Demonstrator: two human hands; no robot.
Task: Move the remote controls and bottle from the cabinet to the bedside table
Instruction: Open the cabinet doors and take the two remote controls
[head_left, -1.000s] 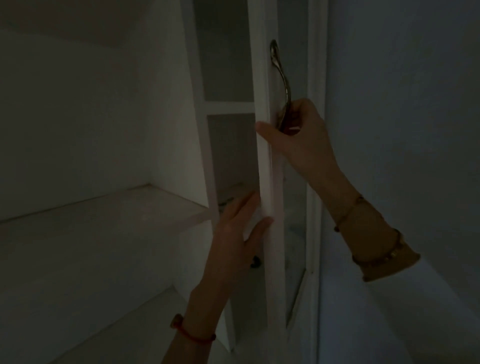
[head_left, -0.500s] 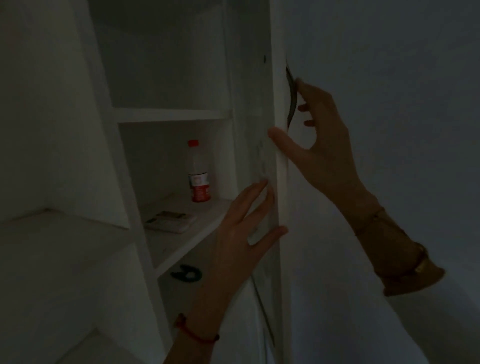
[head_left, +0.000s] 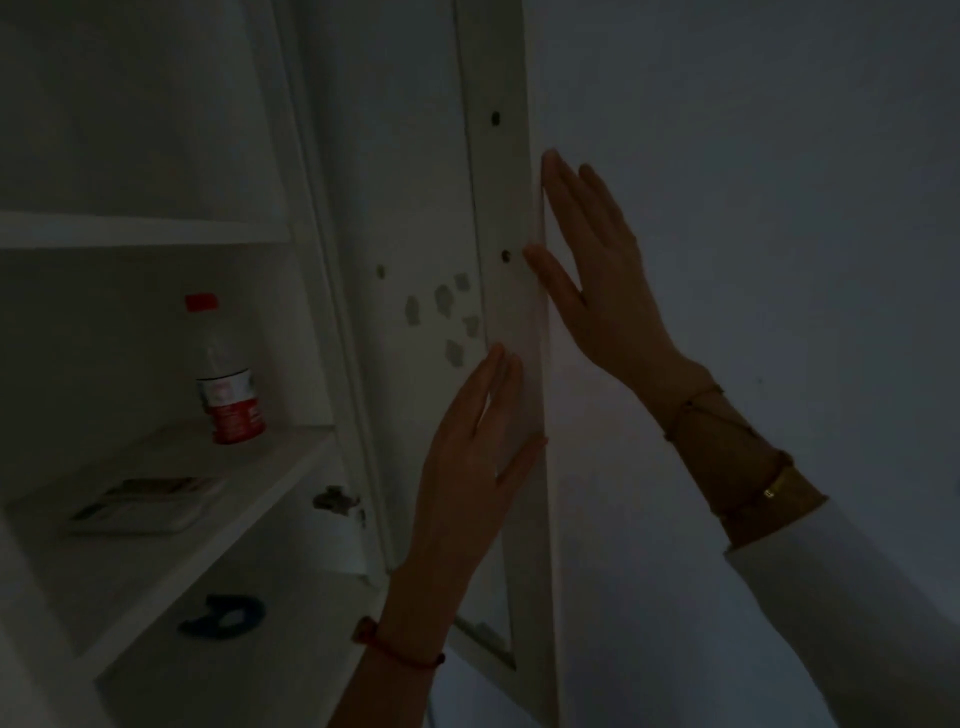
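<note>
White cabinet door (head_left: 511, 291) is standing open, both hands flat against its edge.

Left hand (head_left: 467, 457) is pressing the inner face with fingers straight, holding nothing; right hand (head_left: 597, 280) is lying open on the outer side. Bottle (head_left: 226, 379), red-capped, is standing upright far back on the middle shelf (head_left: 291, 467); likely light plastic, smooth, best wrapped round its labelled body. Remote controls (head_left: 140, 506) are lying flat nearer the shelf's left, probably light and rigid, suiting a pinch across the long sides.
</note>
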